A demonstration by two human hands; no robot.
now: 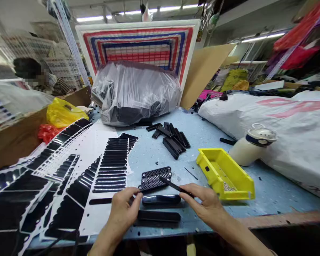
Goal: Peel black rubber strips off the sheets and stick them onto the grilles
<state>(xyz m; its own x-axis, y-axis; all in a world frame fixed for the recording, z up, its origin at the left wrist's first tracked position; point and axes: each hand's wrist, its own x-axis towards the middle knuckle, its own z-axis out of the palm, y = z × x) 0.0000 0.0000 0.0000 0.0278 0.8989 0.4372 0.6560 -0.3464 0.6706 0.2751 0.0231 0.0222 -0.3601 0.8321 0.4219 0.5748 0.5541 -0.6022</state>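
My right hand (202,201) grips a thin black tool (176,186) whose tip rests over perforated black pieces (156,178) lying side by side. My left hand (125,206) is beside the lower left end of those pieces, thumb and forefinger pinched; anything between them is too small to make out. Just below the pieces lies a glossy black strip (161,200), and nearer the table's edge a duller black bar (158,216). Left of them is a white sheet of black rounded strips (113,163), with one separate strip (100,201) near its lower end.
A yellow bin (226,174) holding small metal parts and a white bottle (249,147) stand at the right. Black pieces (173,138) are piled behind. Plastic-wrapped goods (138,92) sit at the back, more sheets (69,202) at the left. A person (40,76) is at the far left.
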